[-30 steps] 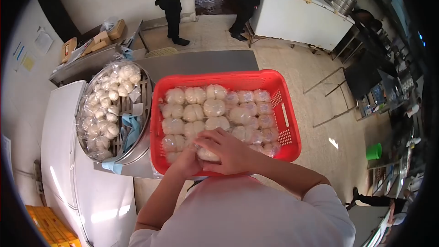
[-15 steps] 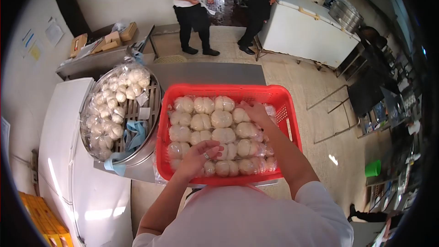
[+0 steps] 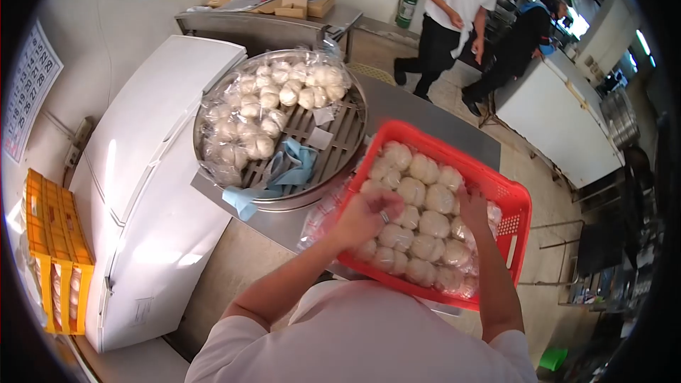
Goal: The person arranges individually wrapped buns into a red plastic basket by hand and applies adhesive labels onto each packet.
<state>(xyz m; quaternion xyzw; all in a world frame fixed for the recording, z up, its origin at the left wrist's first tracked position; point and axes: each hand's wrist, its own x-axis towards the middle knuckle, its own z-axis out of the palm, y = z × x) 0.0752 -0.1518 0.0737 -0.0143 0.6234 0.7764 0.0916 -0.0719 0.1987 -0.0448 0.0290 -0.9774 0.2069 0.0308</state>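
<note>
The bare left hand (image 3: 369, 217) with a silver-coloured ring (image 3: 384, 216) is over the left side of the red plastic basket (image 3: 454, 156), palm turned partly inward, fingers loosely bent and pointing across the basket; their tips are blurred. The left forearm (image 3: 287, 278) slants up to it from the near left, outside the basket, elbow bent. The bare right hand (image 3: 473, 207) reaches further over the basket, toward its far right part, fingers pointing away from the body; their exact grip is unclear. The right forearm (image 3: 494, 276) crosses the basket's right half, straighter than the left. Both upper arms disappear into short white sleeves (image 3: 230, 347) on the basket's near side.
</note>
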